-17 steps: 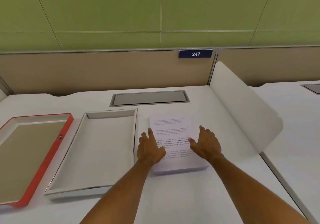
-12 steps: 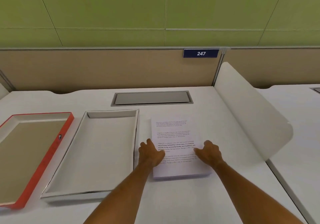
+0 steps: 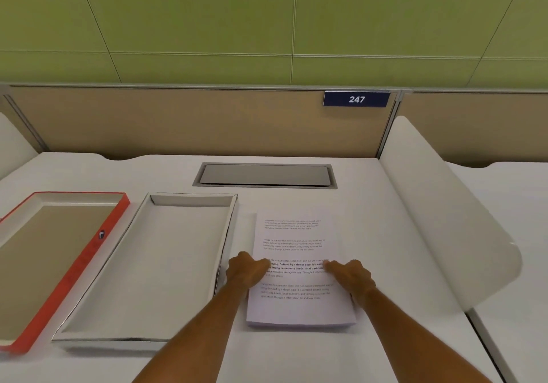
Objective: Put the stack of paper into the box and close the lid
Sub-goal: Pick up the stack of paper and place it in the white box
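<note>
A stack of printed white paper (image 3: 296, 234) lies flat on the white desk, right of centre. My left hand (image 3: 246, 268) grips its left edge, thumb on top and fingers curled under. On the opposite edge my right hand (image 3: 351, 273) holds the stack the same way. Just left of the stack sits the shallow white box (image 3: 154, 264), open and with nothing inside. The red-sided lid (image 3: 92, 252) lies upside down at the far left, its brown inside showing.
A grey cable hatch (image 3: 264, 175) is set into the desk behind the box and paper. A curved white divider (image 3: 444, 219) rises on the right. A beige partition (image 3: 192, 121) with a blue "247" plate closes the back.
Both hands have slid outward from the top of the page to the stack's side edges and curled around them. The stack lies where it was.
</note>
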Motion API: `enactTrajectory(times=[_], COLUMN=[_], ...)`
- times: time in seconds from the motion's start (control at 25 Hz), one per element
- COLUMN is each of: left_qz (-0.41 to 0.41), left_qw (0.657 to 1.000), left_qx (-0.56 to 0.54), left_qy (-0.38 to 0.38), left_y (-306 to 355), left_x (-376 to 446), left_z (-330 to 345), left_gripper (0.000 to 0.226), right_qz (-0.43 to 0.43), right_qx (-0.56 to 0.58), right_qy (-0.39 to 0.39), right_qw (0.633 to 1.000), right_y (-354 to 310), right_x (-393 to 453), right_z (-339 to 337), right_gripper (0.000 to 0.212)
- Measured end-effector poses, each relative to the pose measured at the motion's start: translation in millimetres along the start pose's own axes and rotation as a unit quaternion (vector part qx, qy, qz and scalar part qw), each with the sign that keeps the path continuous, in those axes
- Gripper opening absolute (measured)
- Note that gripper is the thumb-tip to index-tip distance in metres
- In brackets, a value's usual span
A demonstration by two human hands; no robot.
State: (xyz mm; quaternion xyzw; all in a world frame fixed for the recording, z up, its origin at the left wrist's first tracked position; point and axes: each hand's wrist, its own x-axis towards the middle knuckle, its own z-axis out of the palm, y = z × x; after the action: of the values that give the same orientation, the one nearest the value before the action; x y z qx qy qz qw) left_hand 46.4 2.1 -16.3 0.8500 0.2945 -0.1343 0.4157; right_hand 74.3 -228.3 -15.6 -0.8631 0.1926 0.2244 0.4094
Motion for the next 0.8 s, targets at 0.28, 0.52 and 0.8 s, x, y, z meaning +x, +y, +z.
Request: enactTrajectory(times=[0.28,0.52,0.8], left_qz=[-0.007,-0.018,-0.038], left_qw=[0.998,0.991,0.979], left_qx=[-0.06,-0.131,-0.188], left_qy=[-0.002,-0.024,-0.067], left_y=[-0.2,-3.7,-5.6], left_x=[6.0,14.9,25.5], left_z=[0.4,-9.6,-13.0], left_gripper=[0.023,0.015,0.026], right_qz=[-0.017,0.016,0.004], right_qx=[0.0,0.165,0.159], right_qy=[-0.003,-0.044,-0.112], right_qw=[1.0,0.985,0.981], right_y=[-2.8,1.1,-5.3], right_x=[11.3,19.4,17.0], right_z=[-0.9,-11.2,-19.6], right_gripper=[0.063,0.041,0.01])
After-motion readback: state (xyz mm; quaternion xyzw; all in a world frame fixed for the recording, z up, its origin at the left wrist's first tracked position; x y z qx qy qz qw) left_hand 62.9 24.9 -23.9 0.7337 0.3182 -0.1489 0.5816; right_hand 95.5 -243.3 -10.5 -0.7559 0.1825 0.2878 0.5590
